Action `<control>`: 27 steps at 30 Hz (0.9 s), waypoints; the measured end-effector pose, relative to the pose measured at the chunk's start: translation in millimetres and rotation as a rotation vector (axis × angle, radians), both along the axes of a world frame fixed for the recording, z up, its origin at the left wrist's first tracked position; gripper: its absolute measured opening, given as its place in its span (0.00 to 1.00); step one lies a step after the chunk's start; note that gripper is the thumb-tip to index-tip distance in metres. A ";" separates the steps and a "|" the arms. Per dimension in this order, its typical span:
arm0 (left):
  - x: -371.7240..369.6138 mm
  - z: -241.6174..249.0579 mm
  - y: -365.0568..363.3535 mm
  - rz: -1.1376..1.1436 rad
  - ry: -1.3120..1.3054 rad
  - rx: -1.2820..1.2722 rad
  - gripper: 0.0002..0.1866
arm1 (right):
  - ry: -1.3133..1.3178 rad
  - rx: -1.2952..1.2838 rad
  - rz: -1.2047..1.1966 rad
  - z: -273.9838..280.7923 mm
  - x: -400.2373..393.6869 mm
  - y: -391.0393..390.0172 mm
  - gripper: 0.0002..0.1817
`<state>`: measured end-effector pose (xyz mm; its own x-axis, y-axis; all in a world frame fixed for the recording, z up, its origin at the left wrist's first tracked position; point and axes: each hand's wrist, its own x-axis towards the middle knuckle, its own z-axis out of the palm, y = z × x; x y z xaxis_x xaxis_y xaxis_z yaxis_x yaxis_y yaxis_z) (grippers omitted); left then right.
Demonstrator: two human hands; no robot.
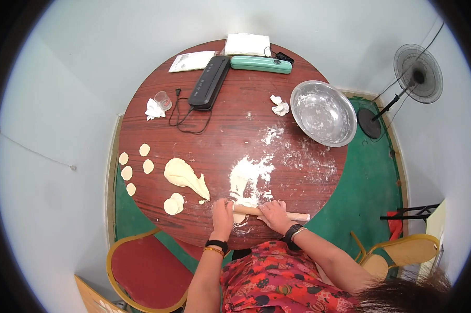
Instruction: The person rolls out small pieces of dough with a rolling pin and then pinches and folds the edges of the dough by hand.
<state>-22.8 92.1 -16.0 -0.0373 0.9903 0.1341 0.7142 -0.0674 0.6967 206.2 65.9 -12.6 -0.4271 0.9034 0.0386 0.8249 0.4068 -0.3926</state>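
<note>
A wooden rolling pin [252, 211] lies across a small flat round of dough [239, 218] near the table's front edge. My left hand [223, 215] is closed at the pin's left end. Further right, my right hand [276, 215] grips the pin from above, and its bare right end sticks out past that hand. White flour [250, 177] is spread just beyond the pin. A long lump of dough [180, 173] lies to the left of the flour, its narrow tail near my left hand. Overlapping dough rounds [173, 204] sit closer to me.
Several dough rounds [148, 166] lie at the table's left. A metal basin [323, 113] stands at the right, beside a crumpled tissue [280, 106]. At the back are a black sealing machine [209, 83], a teal machine [260, 64] and a clear cup [163, 100].
</note>
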 end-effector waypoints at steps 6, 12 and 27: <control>-14.8 3.5 -37.5 -0.340 0.095 0.043 0.14 | 0.067 -0.021 -0.079 4.9 4.2 -1.4 0.22; -18.3 12.7 -55.2 -0.461 0.294 -0.062 0.16 | 0.034 -0.033 -0.105 4.4 8.0 -2.6 0.22; -0.3 37.9 -64.9 -0.176 0.223 0.044 0.09 | 0.022 0.033 0.123 8.4 -1.8 -29.3 0.23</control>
<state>-23.1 27.2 21.8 0.1699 0.9719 0.1631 0.8240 -0.2309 0.5175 204.4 36.6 -4.2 -0.5334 0.8423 0.0776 0.7592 0.5172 -0.3951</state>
